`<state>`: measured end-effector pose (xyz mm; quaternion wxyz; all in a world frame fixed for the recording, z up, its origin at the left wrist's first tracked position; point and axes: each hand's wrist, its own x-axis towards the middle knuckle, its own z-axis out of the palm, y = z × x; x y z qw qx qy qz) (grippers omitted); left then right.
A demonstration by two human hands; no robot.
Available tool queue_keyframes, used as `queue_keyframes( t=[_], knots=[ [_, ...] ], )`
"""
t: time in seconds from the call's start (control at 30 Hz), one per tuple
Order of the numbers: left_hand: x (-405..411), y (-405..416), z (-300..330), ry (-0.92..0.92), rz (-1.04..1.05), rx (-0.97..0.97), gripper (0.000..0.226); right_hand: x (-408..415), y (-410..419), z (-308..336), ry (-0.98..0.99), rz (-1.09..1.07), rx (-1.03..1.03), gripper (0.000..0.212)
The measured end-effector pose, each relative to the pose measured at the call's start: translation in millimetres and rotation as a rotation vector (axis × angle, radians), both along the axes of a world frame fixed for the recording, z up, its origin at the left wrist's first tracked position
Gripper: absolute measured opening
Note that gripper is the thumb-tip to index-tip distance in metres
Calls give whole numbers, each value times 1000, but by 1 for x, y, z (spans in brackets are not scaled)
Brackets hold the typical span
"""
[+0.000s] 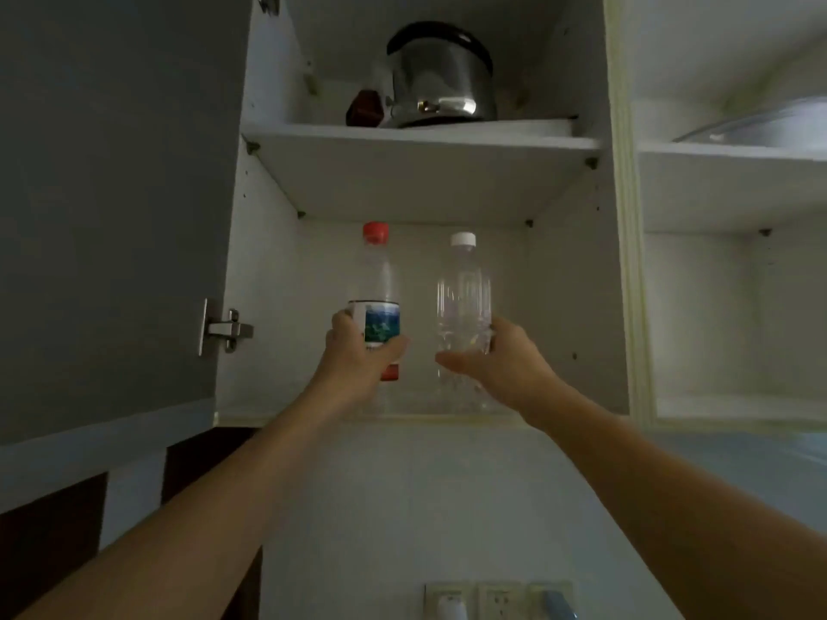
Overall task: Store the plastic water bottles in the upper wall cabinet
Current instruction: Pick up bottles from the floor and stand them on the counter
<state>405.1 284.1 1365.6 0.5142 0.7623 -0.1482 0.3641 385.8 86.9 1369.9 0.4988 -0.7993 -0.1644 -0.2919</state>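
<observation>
Wall sockets (499,599): three white plates are sitting in a row at the bottom edge, nearest the viewer; plugs are occupying at least two of them.
Forearms: two bare forearms are reaching upward from the lower corners toward the open cabinet.
Left hand (358,351): fingers and thumb are curling round the labelled bottle at its label, thumb lying across the front; one hand, one bottle.
Right hand (501,355): fingers are wrapping behind the clear bottle and the thumb is crossing its front low down; the hold is a loose cupping one.
Labelled bottle (379,284): one clear plastic bottle with a red cap and a blue-green label is standing upright in the lower compartment, left of its neighbour; whether its base is resting on the cabinet floor cannot be told.
Clear bottle (463,288): one unlabelled ribbed bottle with a white cap is standing upright just beside the first, not touching it.
Cabinet door (112,194): one grey door is standing open at left, a metal hinge (221,328) showing on its edge.
Shelf (420,140): one white board is dividing the cabinet above the two bottles.
Kettle (441,78): one steel kettle with a black handle is sitting on the upper shelf; one small dark object (364,108) is lying at its left.
</observation>
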Motion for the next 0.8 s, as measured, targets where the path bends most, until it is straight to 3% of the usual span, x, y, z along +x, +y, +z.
queue_keyframes(
  t=[0.17,0.43,0.7,0.8],
  knots=[
    [12,10,7,156,-8,181,86,15,-5,3,43,33,-60,54],
    [44,3,11,226,-13,206,86,46,7,5,62,22,-133,39],
    [45,-4,9,232,9,161,83,53,13,2,52,-39,-142,50],
    [38,-5,10,253,29,188,83,50,11,6,96,-99,-283,56]
  ],
)
